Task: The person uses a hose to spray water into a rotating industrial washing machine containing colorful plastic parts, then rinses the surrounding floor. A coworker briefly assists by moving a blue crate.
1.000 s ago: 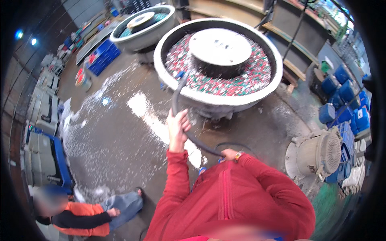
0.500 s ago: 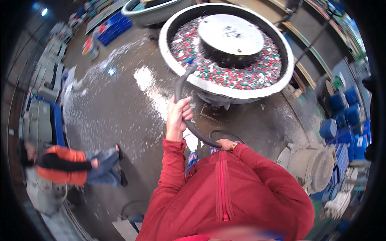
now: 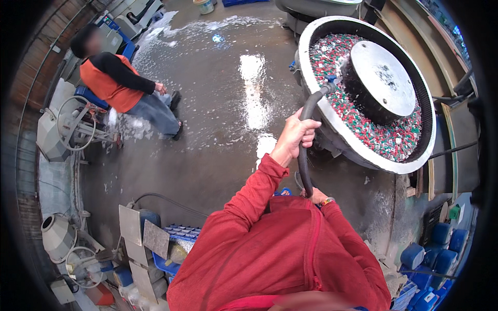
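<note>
Clenched round the dark hose (image 3: 304, 168) — its blue tip (image 3: 330, 79) over the tub (image 3: 394, 167) — is the left hand (image 3: 299, 135); the right hand (image 3: 317, 196), part-hidden, seemingly grips lower.

We cannot see all of the right hand (image 3: 317, 196): the red jacket (image 3: 270, 243) covers part of it, and the hose (image 3: 304, 166) runs out of sight there. The jacket also hides most of a blue sandal (image 3: 283, 192). The pieces (image 3: 332, 56) in the tub (image 3: 398, 167) are too small for us to identify. The top edge cuts off a second tub (image 3: 327, 7) and a bucket (image 3: 204, 6). A co-worker's (image 3: 114, 85) face is blurred.
</note>
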### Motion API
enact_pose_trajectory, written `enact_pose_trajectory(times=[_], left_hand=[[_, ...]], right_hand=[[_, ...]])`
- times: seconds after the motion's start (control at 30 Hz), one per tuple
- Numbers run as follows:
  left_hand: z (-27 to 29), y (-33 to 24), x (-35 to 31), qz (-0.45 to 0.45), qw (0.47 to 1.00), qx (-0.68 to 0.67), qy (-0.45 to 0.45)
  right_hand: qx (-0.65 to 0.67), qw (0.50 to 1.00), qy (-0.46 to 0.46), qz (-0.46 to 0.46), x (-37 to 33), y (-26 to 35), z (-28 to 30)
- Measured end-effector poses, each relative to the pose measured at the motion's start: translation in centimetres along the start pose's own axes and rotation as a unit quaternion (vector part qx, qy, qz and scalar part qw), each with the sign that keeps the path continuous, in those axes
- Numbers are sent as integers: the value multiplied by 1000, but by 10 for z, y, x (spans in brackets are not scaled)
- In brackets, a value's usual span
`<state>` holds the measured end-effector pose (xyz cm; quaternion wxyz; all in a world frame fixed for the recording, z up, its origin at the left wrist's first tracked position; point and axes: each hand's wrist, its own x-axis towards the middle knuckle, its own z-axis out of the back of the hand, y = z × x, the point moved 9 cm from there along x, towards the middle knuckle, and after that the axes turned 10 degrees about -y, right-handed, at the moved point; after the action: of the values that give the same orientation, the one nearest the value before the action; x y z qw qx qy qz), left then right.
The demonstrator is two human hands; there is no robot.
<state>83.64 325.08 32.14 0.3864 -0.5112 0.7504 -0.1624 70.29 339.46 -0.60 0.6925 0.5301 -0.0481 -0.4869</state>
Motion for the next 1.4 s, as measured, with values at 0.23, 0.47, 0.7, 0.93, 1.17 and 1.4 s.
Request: enact_pose_trajectory(times=[0.23,0.47,0.7,0.93,1.17,1.4], left_hand=[[4,-6,21,13,1000,14,-2],[17,-29,74,62,998,29,8],[26,-51,88,129,981,114,94],[7,-7,38,199,955,171,140],[-39,46,-5,112,935,302,149],[-106,116,-41,82,916,347,184]], right_hand=[[-7,999,-37,-40,6,3,6],[-41,982,-151,-105,24,39,35],[130,874,-435,-174,-13,74,29],[87,887,-431,-141,-14,84,-8],[188,718,-551,-381,-218,-83,-85],[187,542,-671,-471,-495,-135,-369]])
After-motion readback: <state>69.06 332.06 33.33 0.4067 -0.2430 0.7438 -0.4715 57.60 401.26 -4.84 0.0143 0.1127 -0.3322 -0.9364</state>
